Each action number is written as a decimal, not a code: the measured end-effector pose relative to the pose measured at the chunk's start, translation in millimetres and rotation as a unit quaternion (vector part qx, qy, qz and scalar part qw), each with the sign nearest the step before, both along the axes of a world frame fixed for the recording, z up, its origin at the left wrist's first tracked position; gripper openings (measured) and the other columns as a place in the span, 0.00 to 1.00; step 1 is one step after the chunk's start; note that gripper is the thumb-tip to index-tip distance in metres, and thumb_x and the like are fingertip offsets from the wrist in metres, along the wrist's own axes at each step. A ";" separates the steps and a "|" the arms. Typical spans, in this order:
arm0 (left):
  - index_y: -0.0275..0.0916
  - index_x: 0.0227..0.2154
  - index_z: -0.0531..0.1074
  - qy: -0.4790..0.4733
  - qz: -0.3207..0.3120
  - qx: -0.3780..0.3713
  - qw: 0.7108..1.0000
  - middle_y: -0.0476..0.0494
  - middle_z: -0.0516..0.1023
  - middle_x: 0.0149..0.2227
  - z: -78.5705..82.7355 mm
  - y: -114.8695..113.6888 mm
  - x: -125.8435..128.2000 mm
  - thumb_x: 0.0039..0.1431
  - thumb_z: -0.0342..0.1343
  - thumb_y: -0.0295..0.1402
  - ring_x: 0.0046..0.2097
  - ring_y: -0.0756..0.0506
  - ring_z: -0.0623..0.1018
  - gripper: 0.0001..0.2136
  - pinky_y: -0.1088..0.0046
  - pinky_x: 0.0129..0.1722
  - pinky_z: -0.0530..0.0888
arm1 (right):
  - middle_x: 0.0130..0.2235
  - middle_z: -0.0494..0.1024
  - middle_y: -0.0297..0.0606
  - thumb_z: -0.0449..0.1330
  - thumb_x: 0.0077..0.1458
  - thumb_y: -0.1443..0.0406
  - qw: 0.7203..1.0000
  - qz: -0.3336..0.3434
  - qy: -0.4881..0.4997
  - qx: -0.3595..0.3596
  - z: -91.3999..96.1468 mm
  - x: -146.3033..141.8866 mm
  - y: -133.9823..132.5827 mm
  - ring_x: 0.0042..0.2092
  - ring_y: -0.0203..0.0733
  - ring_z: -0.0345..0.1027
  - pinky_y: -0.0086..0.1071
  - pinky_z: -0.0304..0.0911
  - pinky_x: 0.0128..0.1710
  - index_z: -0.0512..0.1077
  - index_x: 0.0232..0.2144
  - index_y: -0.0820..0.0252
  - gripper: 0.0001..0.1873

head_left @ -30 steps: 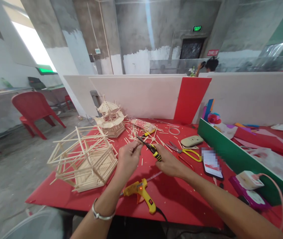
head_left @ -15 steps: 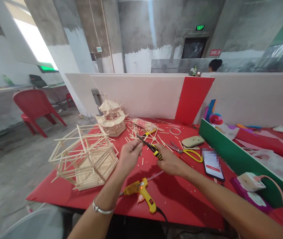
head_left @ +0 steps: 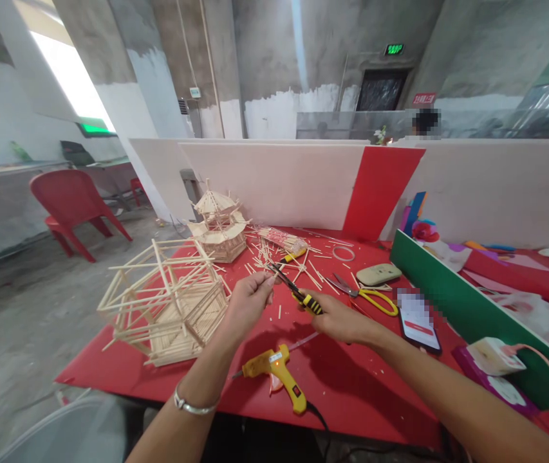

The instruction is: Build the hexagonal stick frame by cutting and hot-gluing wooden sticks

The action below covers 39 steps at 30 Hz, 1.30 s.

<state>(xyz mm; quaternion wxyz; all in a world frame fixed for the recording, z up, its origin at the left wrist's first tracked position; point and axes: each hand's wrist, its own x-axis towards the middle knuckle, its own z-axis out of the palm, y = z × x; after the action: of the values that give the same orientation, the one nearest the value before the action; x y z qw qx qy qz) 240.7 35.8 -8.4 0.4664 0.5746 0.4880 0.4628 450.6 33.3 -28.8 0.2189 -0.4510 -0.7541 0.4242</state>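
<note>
My right hand [head_left: 339,316] is wrapped round the black-and-yellow grips of long-nose pliers [head_left: 311,303]. Their dark jaws point up and left, close beside the fingertips of my left hand [head_left: 251,297]. That hand is closed in a pinch; whatever it pinches is too small to make out. To its left stands an open frame of wooden sticks [head_left: 177,308] with a slatted floor. Below both hands a yellow glue gun [head_left: 277,373] lies on its side, its small light glowing orange. Loose wooden sticks [head_left: 310,267] lie scattered beyond the pliers.
A stick pagoda model [head_left: 219,225] stands at the back of the red table [head_left: 351,392]. Yellow-handled scissors [head_left: 375,300], a beige case [head_left: 378,274] and a phone [head_left: 418,321] lie to the right. A green board [head_left: 477,302] borders that side, near a white plug adapter [head_left: 493,355].
The view has shifted slightly. The pliers have tilted a little and their jaws look slightly farther from my left fingertips. My left hand keeps its pinch.
</note>
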 end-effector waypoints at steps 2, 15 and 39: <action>0.38 0.27 0.71 0.014 0.003 0.014 1.000 0.56 0.62 0.18 -2.4 1.6 -1.8 0.57 0.54 0.43 0.20 0.54 0.57 0.13 0.78 0.20 0.54 | 0.38 0.74 0.35 0.51 0.41 0.72 1.000 -0.008 -0.012 0.015 -0.8 -0.1 -1.1 0.39 0.39 0.66 0.30 0.60 0.38 0.67 0.45 0.58 0.25; 0.38 0.26 0.73 -0.031 0.007 0.003 0.999 0.54 0.65 0.18 -7.0 3.8 -5.1 0.53 0.58 0.44 0.20 0.55 0.58 0.13 0.77 0.20 0.53 | 0.28 0.69 0.32 0.53 0.34 0.72 0.981 0.045 0.054 -0.180 9.5 -4.0 -4.6 0.30 0.38 0.63 0.30 0.58 0.30 0.65 0.32 0.58 0.16; 0.35 0.29 0.79 -0.273 0.176 -0.074 0.943 0.56 0.67 0.16 -18.5 -22.7 -13.0 0.40 0.70 0.39 0.19 0.58 0.57 0.15 0.80 0.19 0.53 | 0.37 0.78 0.40 0.56 0.56 0.52 1.000 0.029 -0.003 0.001 14.7 -48.6 21.6 0.39 0.41 0.71 0.34 0.63 0.41 0.74 0.40 0.60 0.19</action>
<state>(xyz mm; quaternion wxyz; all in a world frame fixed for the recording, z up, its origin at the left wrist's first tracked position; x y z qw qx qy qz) 227.7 13.1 -27.0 0.5340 0.2953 0.4683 0.6390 401.9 54.9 -14.1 0.2049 -0.4302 -0.7681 0.4278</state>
